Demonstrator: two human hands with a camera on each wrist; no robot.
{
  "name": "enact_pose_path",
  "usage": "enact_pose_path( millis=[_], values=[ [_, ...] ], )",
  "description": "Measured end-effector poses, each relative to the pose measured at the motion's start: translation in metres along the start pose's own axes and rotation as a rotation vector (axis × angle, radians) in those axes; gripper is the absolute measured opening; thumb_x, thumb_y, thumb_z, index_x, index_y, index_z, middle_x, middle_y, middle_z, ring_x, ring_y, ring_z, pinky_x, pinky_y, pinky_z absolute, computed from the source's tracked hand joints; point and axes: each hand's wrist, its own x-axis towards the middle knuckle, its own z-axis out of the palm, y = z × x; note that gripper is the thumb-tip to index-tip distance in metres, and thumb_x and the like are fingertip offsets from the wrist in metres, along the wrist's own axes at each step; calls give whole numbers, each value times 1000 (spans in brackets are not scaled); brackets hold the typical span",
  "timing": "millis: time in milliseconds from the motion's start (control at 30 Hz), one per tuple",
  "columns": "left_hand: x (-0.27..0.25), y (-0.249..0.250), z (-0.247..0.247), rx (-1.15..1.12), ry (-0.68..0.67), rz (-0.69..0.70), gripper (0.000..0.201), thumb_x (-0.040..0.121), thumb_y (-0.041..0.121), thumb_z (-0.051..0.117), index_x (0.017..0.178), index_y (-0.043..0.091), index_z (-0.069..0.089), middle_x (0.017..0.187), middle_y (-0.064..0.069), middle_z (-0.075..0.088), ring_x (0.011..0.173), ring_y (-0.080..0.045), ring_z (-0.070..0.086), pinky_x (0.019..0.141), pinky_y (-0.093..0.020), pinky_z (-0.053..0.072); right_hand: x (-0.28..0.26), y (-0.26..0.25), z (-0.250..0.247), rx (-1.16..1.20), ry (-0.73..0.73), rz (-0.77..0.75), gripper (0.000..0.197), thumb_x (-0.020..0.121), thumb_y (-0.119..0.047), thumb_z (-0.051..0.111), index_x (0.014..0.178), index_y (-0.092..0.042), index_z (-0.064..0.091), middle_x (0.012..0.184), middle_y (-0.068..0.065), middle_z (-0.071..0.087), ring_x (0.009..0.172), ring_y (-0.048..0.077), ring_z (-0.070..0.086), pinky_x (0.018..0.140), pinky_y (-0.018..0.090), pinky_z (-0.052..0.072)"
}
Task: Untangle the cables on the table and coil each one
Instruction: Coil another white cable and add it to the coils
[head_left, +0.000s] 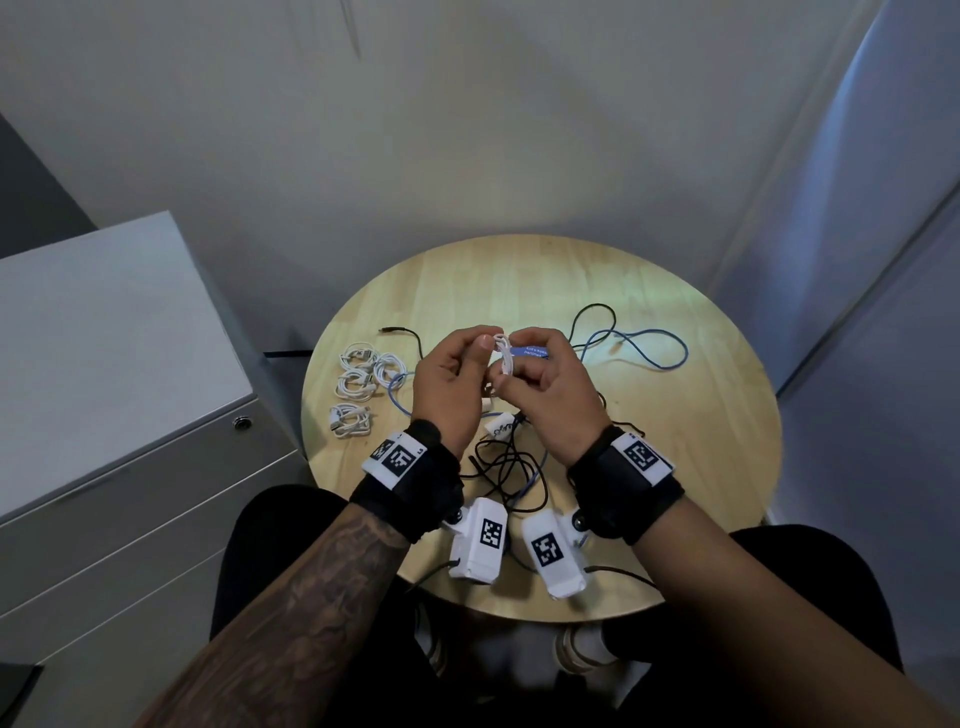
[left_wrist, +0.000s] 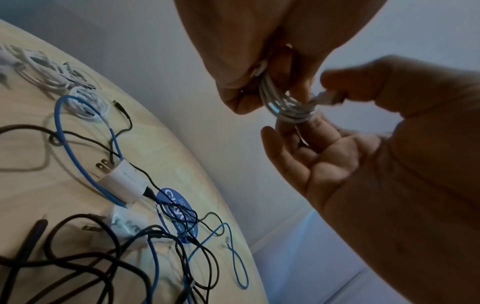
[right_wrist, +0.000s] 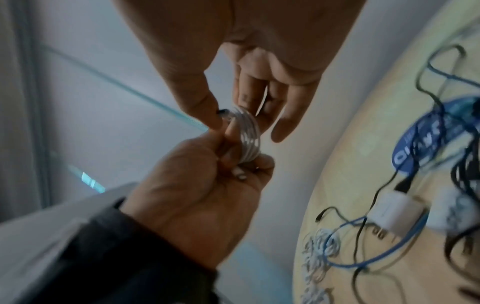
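Observation:
Both hands are raised above the round wooden table (head_left: 691, 467) with a small coil of white cable (head_left: 503, 359) between them. My left hand (head_left: 485, 349) pinches the coil and its USB plug (left_wrist: 327, 98) with thumb and fingers. My right hand (head_left: 514, 375) grips the coil (right_wrist: 249, 136) from the other side, with its thumb and fingertips on the loops. A tangle of black cable (head_left: 511, 467) lies under my wrists, mixed with a long blue cable (head_left: 652, 349). Two white plug adapters (head_left: 501, 423) sit in the tangle.
Several coiled white cables (head_left: 358, 387) lie in a group at the table's left side. A blue oval sticker (left_wrist: 179, 216) lies under the cables. A grey drawer cabinet (head_left: 114, 364) stands close to the left. Walls close in behind and to the right.

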Motion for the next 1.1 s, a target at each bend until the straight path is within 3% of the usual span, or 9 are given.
enact_pose_path(
  millis=[133, 233, 467, 633, 700, 767, 867, 1000, 1100],
  values=[
    [9, -4, -8, 18, 65, -30, 19, 100, 16, 52, 94, 11, 69, 60, 4, 52, 52, -7, 43, 56, -24, 41, 3, -1, -4, -22, -1, -56, 23, 93, 3, 57, 109, -12, 65, 103, 11, 72, 87, 19, 70, 79, 33, 58],
    [8, -2, -6, -60, 55, -96, 20, 101, 17, 51, 89, 12, 67, 52, 11, 48, 49, -5, 41, 52, -21, 39, 5, 1, -6, 156, -49, 18, 15, 97, 0, 53, 103, -9, 64, 92, 13, 72, 86, 24, 70, 81, 34, 59],
    [9, 3, -7, -386, -177, -324, 41, 102, 19, 47, 67, 19, 67, 48, 6, 34, 42, -6, 33, 49, -19, 35, 8, 9, -14, 659, -159, 316, 17, 99, -4, 41, 103, -9, 56, 82, 5, 70, 78, 18, 69, 72, 34, 60],
    [5, 1, -15, -634, -378, -483, 42, 103, 17, 41, 71, 10, 67, 48, 4, 30, 41, -5, 29, 73, -24, 51, 9, 14, -22, 675, -280, 368, 24, 92, -9, 50, 116, -9, 52, 88, 4, 69, 81, 20, 67, 73, 32, 57],
    [5, -2, -16, -614, -359, -504, 37, 103, 17, 40, 83, 3, 67, 48, 5, 32, 41, -5, 31, 73, -25, 49, 10, 17, -21, 634, -265, 373, 25, 93, -10, 50, 118, -10, 52, 89, 5, 68, 80, 20, 67, 70, 31, 56],
    [4, -7, -13, -507, -294, -472, 26, 103, 16, 40, 99, 0, 60, 50, 6, 36, 43, -5, 34, 59, -22, 43, 10, 17, -19, 561, -191, 350, 20, 98, -8, 44, 113, -12, 56, 87, 7, 69, 76, 22, 67, 68, 32, 56],
    [1, -16, -10, -394, -220, -448, 15, 103, 10, 38, 102, 6, 53, 58, 4, 38, 50, -9, 34, 55, -22, 33, 11, 16, -16, 488, -63, 296, 24, 101, -5, 39, 108, -11, 60, 76, 8, 66, 61, 17, 66, 62, 31, 55],
    [-2, -25, -27, -318, -270, -467, 12, 100, 3, 45, 104, 5, 57, 72, -7, 57, 65, -17, 58, 64, -32, 50, 12, 20, -13, 477, -17, 257, 21, 101, 0, 39, 102, -9, 58, 70, 7, 62, 51, 10, 61, 55, 27, 55],
    [-1, -35, -45, -38, -233, -434, 14, 95, 6, 58, 106, 9, 66, 82, -3, 68, 73, -13, 63, 63, -29, 53, 15, 32, -9, 214, -41, 232, 23, 101, -3, 43, 104, -14, 63, 86, 5, 67, 64, 8, 65, 63, 26, 55]
  ],
)
